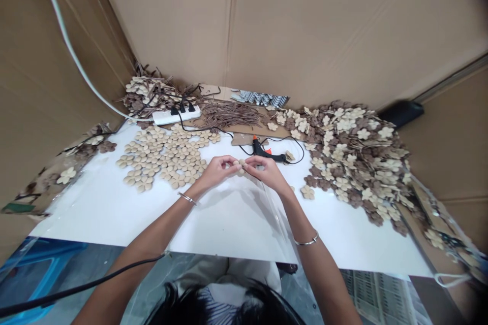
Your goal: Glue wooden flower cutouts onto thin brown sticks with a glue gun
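Note:
Both my hands meet over the middle of the white table [95,208]. My left hand [218,168] and my right hand [265,169] pinch the same small beige flower piece [240,164] between their fingertips. A black glue gun [267,152] with an orange tip lies just behind my hands. Several flat beige flower pieces [168,155] are spread out to the left of my left hand. A big heap of brown and cream flowers [354,152] lies to the right of my right hand.
A white power strip [176,116] with black plugs sits at the back left beside a bundle of brown stems [229,112]. Cardboard walls [305,25] close in the back and sides. A blue stool [34,269] stands low at left. A black cable [76,289] crosses my left arm.

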A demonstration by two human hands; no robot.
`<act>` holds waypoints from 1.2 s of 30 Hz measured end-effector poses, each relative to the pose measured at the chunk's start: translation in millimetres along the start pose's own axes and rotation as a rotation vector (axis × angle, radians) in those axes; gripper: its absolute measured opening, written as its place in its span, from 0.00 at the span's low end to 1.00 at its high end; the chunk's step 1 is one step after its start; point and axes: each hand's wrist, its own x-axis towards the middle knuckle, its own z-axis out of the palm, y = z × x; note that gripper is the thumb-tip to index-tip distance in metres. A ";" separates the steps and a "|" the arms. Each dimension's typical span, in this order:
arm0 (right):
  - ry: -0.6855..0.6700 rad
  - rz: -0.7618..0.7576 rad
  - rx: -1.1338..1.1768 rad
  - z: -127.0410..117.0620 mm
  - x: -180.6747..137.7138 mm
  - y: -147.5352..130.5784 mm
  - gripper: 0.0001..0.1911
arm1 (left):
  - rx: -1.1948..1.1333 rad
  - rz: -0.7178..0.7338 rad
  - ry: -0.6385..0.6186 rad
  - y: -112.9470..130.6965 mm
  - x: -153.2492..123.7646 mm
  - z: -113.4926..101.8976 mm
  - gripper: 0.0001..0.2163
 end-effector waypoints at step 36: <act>0.428 0.038 -0.241 -30.8 -5.4 36.9 0.11 | 0.808 -0.055 0.310 60.4 -13.4 -162.6 0.15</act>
